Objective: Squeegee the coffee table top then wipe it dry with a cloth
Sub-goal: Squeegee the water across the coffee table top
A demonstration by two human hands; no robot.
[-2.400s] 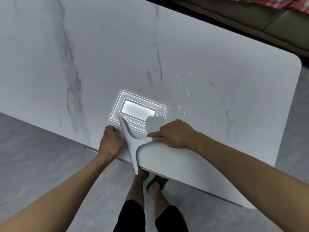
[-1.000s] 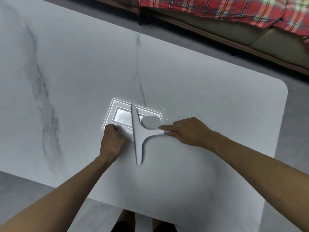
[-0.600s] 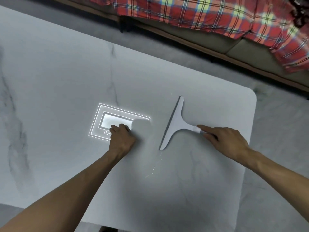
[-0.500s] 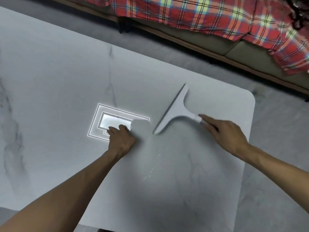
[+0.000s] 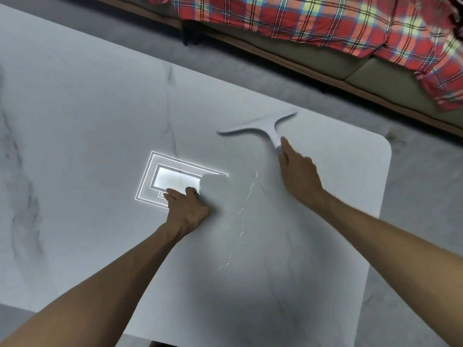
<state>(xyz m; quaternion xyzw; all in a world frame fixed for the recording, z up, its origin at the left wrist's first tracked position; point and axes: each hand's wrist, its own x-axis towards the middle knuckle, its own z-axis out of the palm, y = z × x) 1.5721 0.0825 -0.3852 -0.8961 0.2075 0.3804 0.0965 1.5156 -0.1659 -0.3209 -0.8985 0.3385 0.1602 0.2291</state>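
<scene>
A white T-shaped squeegee (image 5: 263, 125) lies with its blade near the far edge of the white marble coffee table (image 5: 87, 108), towards the right corner. My right hand (image 5: 297, 169) grips its handle from the near side. My left hand (image 5: 186, 207) rests on the table top with curled fingers and holds nothing, beside the bright reflection of a ceiling lamp (image 5: 172, 179). A thin trail of water drops (image 5: 241, 219) runs between my two hands. No cloth is in view.
A sofa (image 5: 375, 68) covered with a red plaid blanket (image 5: 325, 18) stands just beyond the table's far edge. Grey floor (image 5: 421, 196) lies to the right of the table's rounded corner.
My right hand has swung the squeegee from the table's near middle out to the far right, turning the blade crosswise. A water trail was left behind. My left hand stayed put.
</scene>
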